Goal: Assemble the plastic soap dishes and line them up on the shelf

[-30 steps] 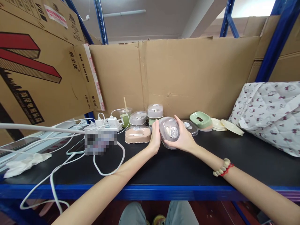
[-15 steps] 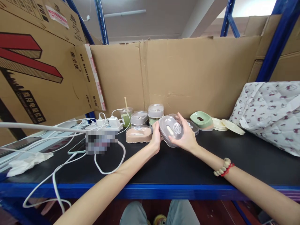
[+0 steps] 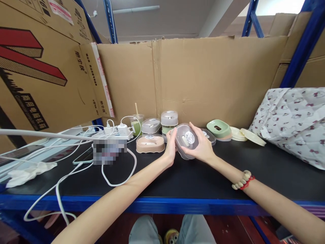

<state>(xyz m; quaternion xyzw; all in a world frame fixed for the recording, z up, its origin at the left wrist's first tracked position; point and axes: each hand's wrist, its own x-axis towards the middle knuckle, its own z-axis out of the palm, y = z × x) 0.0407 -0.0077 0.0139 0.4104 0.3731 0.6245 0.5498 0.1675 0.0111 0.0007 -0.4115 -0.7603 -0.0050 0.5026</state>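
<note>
Both hands hold a clear plastic lidded box [image 3: 186,140] tilted up above the black shelf [image 3: 193,183]; a round sticker and a pale piece show through its lid. My left hand [image 3: 169,149] presses its left side with fingers curled round it. My right hand [image 3: 202,148] cups its right side and underside. A brown lidded box [image 3: 150,143] lies just left of my left hand. Behind stand a grey box [image 3: 150,125] and a stack of boxes [image 3: 169,121]. A clear lid [image 3: 209,136] lies behind my right hand.
A green tray [image 3: 219,129] and cream lids [image 3: 243,134] lie at the back right, beside a patterned cloth bag [image 3: 291,118]. A power strip with chargers [image 3: 114,132], white cables [image 3: 76,169] and a green drink cup [image 3: 135,126] sit left. Cardboard walls stand behind.
The clear box has turned in my hands, its lid now facing more upward, and it sits slightly lower. The view has shifted a little.
</note>
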